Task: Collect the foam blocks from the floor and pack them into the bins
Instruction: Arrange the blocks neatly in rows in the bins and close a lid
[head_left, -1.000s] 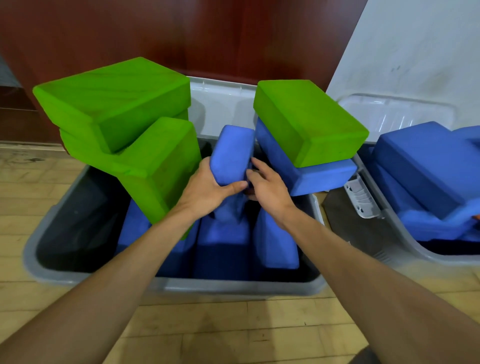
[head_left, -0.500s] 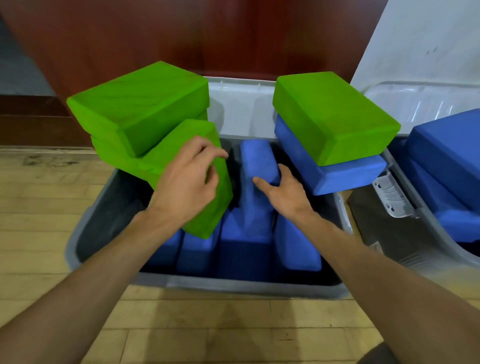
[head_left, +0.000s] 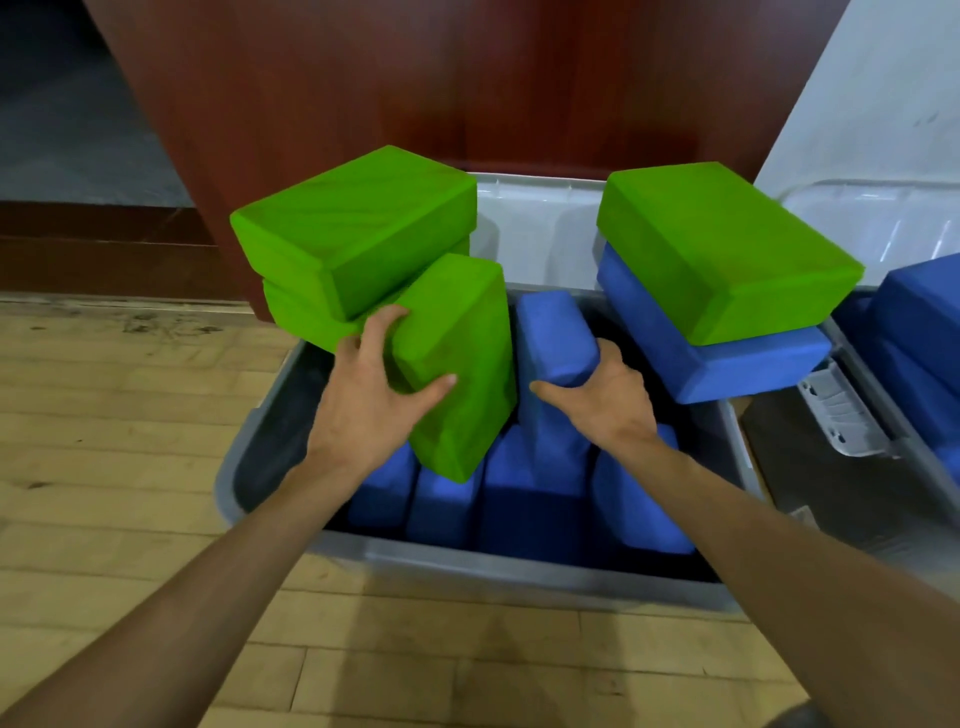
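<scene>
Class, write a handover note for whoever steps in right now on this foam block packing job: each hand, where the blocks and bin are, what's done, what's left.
Left hand grips the tilted green block over the grey bin.
Right hand grips the upright blue block beside it.
Done: a row of blue blocks stands in the bin.
Left: seat both held blocks, then fit in the stacked green blocks at far left and the green-on-blue stack at far right.
</scene>
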